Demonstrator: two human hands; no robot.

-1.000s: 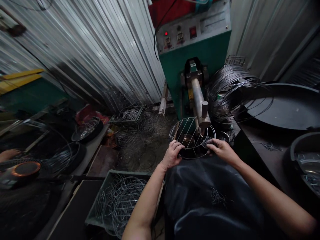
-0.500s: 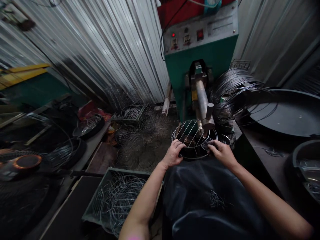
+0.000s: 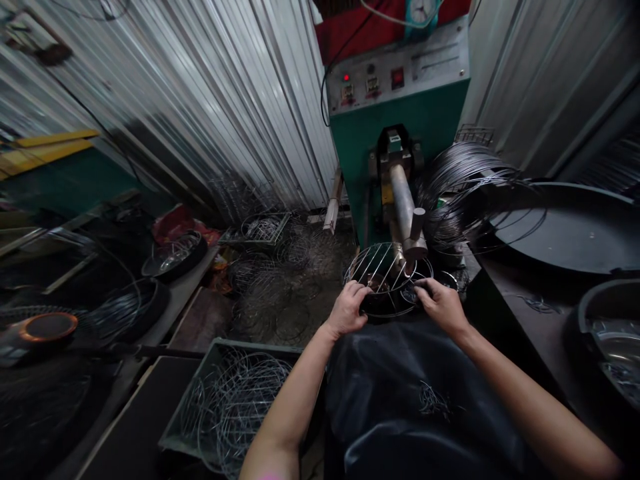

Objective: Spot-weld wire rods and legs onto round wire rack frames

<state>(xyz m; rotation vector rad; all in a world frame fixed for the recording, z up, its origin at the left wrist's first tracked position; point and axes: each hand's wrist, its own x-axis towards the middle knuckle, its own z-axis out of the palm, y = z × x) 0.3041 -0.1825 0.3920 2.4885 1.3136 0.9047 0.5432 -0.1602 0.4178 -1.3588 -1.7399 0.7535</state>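
L hand (image 3: 348,308) and R hand (image 3: 442,305) both on the round wire rack (image 3: 383,262) — each grip closed, fingertips pinching its near rim. Rack's at the metal arm (image 3: 404,193) of the green machine (image 3: 400,110), above the person's lap — bin w/ wire racks (image 3: 215,357) down L, wire coil (image 3: 467,173) R.

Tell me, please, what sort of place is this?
Probably a metal wire workshop: a green machine with a control panel, a coil of wire, and a bin filled with round wire racks suggest it.
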